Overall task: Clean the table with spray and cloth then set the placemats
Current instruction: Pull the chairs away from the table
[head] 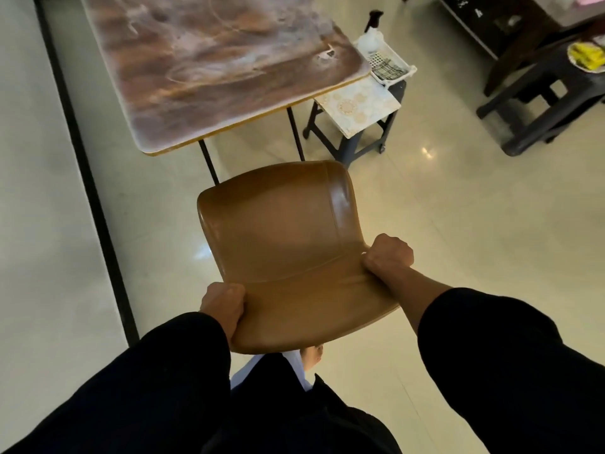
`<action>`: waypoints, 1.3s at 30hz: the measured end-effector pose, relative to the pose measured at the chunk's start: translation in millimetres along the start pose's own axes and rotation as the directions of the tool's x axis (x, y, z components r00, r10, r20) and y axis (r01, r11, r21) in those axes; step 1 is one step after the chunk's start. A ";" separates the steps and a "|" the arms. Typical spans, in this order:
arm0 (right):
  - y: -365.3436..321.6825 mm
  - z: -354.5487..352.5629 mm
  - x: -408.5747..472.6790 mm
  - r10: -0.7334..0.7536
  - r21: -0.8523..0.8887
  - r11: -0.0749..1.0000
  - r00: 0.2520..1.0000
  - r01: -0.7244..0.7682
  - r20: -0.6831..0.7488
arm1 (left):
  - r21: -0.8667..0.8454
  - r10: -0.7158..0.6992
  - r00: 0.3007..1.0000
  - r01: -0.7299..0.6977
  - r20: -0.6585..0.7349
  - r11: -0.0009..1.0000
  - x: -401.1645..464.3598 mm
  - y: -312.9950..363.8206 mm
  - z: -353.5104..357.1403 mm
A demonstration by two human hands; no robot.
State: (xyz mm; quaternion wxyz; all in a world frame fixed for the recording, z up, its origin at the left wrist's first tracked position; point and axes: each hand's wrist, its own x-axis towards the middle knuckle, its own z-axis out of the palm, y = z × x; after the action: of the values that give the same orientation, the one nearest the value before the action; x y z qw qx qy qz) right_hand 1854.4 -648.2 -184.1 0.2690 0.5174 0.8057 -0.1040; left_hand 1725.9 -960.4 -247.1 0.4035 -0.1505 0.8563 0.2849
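No brand, label or writing can be read anywhere in the frame. Both hands grip a brown chair (288, 253) in the lower centre: the left hand (224, 304) has its fingers curled round the left edge of the backrest, and the right hand (388, 253) is clenched on the right edge, higher in the picture, so the shell sits turned a little. Both forearms come up from the bottom corners in dark sleeves, the right sleeve pushed back from the wrist. The table (209, 63) fills the upper left, its brown mottled top showing pale streaks and rings (a chipped patch sits near its right corner); its near edge lies just above the chair, thin dark legs between them. Just right of the table's corner, a dark stool (357, 139) carries a patterned placemat (358, 103), and a white basket (404, 68) with a spray bottle (370, 40) and a striped cloth (389, 68) rests at its far side. Bare glossy floor (458, 224) opens to the right of the chair; a dark strip (85, 178) runs along the floor at the left. Dark furniture (537, 103) stands in the upper right.
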 end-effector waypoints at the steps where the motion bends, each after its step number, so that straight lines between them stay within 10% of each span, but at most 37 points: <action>1: -5.7 -3.0 5.3 -0.015 -0.012 1.000 1.000 0.015 0.003 | -0.049 -0.036 0.999 0.035 -0.008 0.998 7.4 -0.9 1.7; 15: -59.1 -37.3 71.8 -0.083 -0.052 0.995 0.996 0.085 0.041 | -0.032 0.015 1.000 -0.015 -0.016 0.999 26.7 62.3 -14.0; 39: -29.2 -53.8 129.4 -0.186 -0.136 0.971 0.979 0.196 0.084 | -0.033 -0.322 0.934 0.321 -0.156 0.946 18.0 105.1 58.5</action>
State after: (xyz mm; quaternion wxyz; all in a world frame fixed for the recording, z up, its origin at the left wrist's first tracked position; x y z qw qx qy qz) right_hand 1769.5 -536.5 -212.4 0.3226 0.4128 0.8471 -0.0895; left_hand 1698.7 -841.9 -252.6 0.3745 -0.3123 0.8487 0.2050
